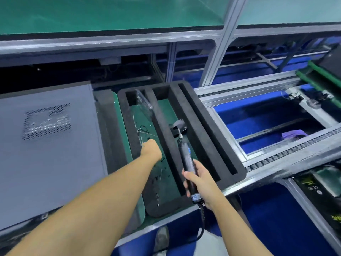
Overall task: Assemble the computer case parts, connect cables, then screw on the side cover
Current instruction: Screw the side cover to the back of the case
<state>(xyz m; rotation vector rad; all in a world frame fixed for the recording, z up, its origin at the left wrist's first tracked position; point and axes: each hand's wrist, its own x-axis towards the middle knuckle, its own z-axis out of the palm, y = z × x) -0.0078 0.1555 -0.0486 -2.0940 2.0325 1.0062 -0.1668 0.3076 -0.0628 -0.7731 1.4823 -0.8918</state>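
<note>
Grey metal computer case point(49, 145) lies flat on the left part of the tabletop, its broad side panel facing up with a patch of small perforated vent holes point(47, 121) in it. Just beside it, toward the tabletop's right edge, a black foam tray point(203, 126) with long compartments sits on a green mat point(121, 126), its near corner reaching the front edge. The left hand point(151, 149) reaches down into the tray's left compartment, turned away from the camera so that its fingers are hidden; I cannot tell whether they are apart or closed on anything. Small dark screws point(156, 196) are scattered on the green floor of that compartment, and a clear plastic bag point(144, 100) leans at its far end. The right hand point(203, 183) has its fingers wrapped around a black electric screwdriver point(187, 159), held over the tray's near end with the tip pointing away toward the middle compartment, where a small black-and-grey part point(178, 127) lies. A black cable point(202, 224) hangs from the tool's rear end below the front edge. Beyond the right edge runs an aluminium roller conveyor frame point(276, 157).
</note>
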